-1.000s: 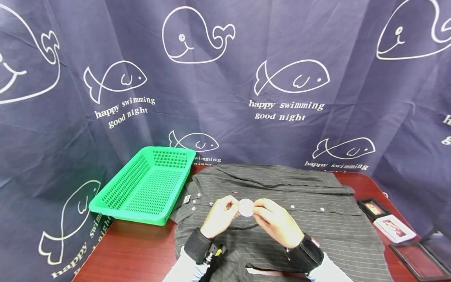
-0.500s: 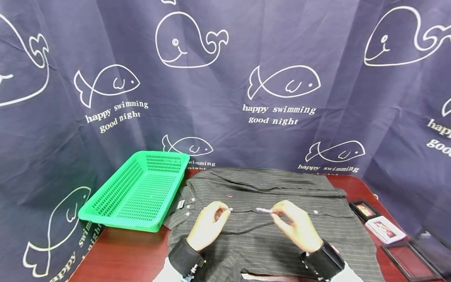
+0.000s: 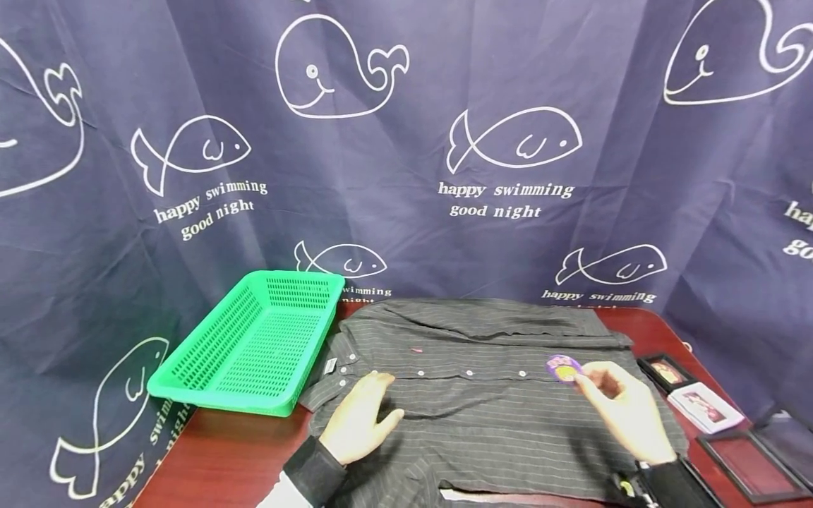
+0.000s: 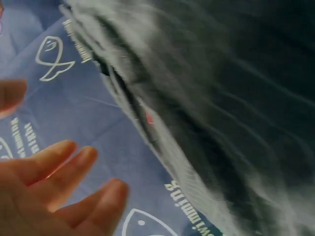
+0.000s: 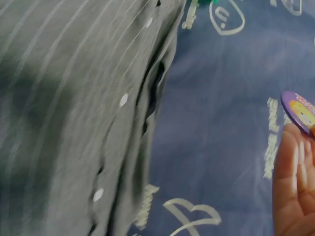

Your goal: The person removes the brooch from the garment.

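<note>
A dark pinstriped button-front shirt [image 3: 508, 430] lies spread over the table, its collar to the left and a row of white buttons across it. My right hand [image 3: 622, 406] pinches a round purple badge [image 3: 562, 368] by its edge, over the right part of the shirt. In the right wrist view the badge [image 5: 300, 109] shows a yellow cartoon picture on its face. Over the shirt's left part is my left hand [image 3: 358, 421], fingers and thumb spread apart and holding nothing. A small pink piece [image 3: 416, 350] lies on the shirt beyond the buttons.
A green plastic basket [image 3: 282, 406] stands at the left. Along the right edge of the red-brown table [image 3: 209, 451] lie a small black case [image 3: 663, 372], a white picture box [image 3: 705, 408] and an opened dark-framed case [image 3: 752, 462]. A blue printed curtain [image 3: 406, 169] hangs behind.
Both hands were together at the badge; they have parted. The right hand carried the badge rightward and its printed face now shows. The left hand moved left and its fingers spread.
</note>
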`<state>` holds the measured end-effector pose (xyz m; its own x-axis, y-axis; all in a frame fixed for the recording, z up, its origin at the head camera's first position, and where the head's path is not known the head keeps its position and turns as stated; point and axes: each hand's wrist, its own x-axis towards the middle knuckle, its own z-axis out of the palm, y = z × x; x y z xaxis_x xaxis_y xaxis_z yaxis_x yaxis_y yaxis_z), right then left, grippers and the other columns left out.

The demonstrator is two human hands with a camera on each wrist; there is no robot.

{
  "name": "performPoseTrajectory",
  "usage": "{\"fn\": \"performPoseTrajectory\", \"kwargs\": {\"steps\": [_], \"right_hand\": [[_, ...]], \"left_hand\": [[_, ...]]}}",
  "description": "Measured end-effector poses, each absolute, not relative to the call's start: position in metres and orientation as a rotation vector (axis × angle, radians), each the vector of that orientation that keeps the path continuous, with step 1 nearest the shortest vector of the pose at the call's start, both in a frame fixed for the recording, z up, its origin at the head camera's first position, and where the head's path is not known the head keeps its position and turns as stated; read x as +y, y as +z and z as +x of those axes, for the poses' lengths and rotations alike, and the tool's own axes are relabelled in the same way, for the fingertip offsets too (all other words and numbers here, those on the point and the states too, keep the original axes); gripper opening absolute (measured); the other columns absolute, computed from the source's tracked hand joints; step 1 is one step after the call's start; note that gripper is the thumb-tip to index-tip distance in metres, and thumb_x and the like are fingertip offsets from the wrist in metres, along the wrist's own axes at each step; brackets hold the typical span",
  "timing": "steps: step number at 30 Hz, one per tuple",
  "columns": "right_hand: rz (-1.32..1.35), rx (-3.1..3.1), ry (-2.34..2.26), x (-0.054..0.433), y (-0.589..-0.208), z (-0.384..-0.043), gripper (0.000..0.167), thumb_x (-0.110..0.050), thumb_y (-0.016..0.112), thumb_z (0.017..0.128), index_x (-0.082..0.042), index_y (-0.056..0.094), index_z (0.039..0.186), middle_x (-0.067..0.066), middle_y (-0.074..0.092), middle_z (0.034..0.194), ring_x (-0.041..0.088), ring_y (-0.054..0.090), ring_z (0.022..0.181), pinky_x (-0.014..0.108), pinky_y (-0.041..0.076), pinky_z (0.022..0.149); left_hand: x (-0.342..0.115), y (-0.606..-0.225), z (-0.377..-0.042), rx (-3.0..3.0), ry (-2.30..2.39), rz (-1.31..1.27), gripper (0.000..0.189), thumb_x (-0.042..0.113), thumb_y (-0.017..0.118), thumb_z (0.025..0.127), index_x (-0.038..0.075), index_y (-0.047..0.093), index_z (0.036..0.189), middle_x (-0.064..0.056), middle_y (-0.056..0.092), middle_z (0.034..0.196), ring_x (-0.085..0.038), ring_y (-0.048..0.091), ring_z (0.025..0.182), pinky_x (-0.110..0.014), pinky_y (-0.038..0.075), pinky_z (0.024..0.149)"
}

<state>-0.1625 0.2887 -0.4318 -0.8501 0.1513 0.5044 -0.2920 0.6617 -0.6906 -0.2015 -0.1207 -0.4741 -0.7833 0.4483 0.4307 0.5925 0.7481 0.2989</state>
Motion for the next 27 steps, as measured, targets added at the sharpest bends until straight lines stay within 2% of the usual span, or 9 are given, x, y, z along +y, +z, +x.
{"fn": "performPoseTrajectory", "kwargs": {"steps": [5,7,12,18,22,25,27], "right_hand": [[0.073,-2.369,1.17,0.32,-0.44,-0.158,0.006,-0.003,0.067,0.09,0.0,0.063,0.093,-0.021,0.067,0.072,-0.009,0.064,0.065,0.008,0.045,0.06],[0.051,-2.387,1.17,0.333,-0.443,-0.157,0.004,-0.005,0.065,0.092,-0.002,0.063,0.092,-0.025,0.066,0.072,-0.011,0.063,0.065,0.007,0.043,0.06],[-0.023,-2.398,1.205,0.365,-0.447,-0.153,0.005,-0.005,0.062,0.093,-0.003,0.065,0.089,-0.028,0.065,0.069,-0.01,0.064,0.061,0.006,0.044,0.059],[-0.332,-2.489,1.208,0.395,-0.443,-0.146,0.015,-0.022,0.06,0.097,-0.007,0.062,0.094,-0.031,0.062,0.062,-0.012,0.062,0.058,0.008,0.044,0.056],[-0.458,-2.514,1.232,0.409,-0.443,-0.143,0.03,-0.022,0.056,0.098,0.007,0.058,0.102,-0.034,0.058,0.058,-0.013,0.06,0.055,0.011,0.046,0.052],[-0.517,-2.572,1.118,0.419,-0.446,-0.141,0.044,-0.025,0.054,0.097,0.018,0.054,0.111,-0.038,0.053,0.057,-0.019,0.052,0.054,0.008,0.04,0.052],[-0.549,-2.606,1.029,0.426,-0.448,-0.141,0.05,-0.025,0.055,0.096,0.021,0.053,0.114,-0.026,0.06,0.056,-0.021,0.046,0.054,0.009,0.036,0.052]], "left_hand": [[-0.131,-0.476,-0.195,-2.934,-0.559,-0.82,0.077,0.049,0.067,0.084,0.0,0.047,0.141,-0.02,0.051,0.143,-0.051,0.045,0.13,-0.057,0.04,0.106],[-0.133,-0.476,-0.192,-3.061,-0.512,-0.812,0.083,0.053,0.068,0.082,0.002,0.045,0.143,-0.02,0.046,0.147,-0.054,0.042,0.131,-0.061,0.04,0.103],[-0.133,-0.476,-0.188,-3.212,-0.403,-0.812,0.086,0.056,0.071,0.078,0.006,0.046,0.144,-0.018,0.045,0.15,-0.052,0.041,0.134,-0.064,0.041,0.1],[-0.131,-0.482,-0.189,-3.224,-0.36,-0.797,0.086,0.058,0.07,0.079,0.008,0.046,0.145,-0.016,0.042,0.152,-0.05,0.038,0.137,-0.063,0.04,0.102],[-0.132,-0.481,-0.188,-3.226,-0.354,-0.793,0.086,0.057,0.07,0.079,0.008,0.046,0.145,-0.016,0.042,0.152,-0.05,0.038,0.137,-0.064,0.04,0.102],[-0.132,-0.478,-0.187,-3.23,-0.354,-0.784,0.086,0.057,0.071,0.078,0.007,0.047,0.144,-0.016,0.042,0.152,-0.05,0.038,0.137,-0.064,0.04,0.102],[-0.132,-0.477,-0.186,-3.237,-0.354,-0.775,0.086,0.057,0.07,0.078,0.008,0.046,0.144,-0.016,0.042,0.152,-0.05,0.038,0.137,-0.064,0.039,0.102]]}}
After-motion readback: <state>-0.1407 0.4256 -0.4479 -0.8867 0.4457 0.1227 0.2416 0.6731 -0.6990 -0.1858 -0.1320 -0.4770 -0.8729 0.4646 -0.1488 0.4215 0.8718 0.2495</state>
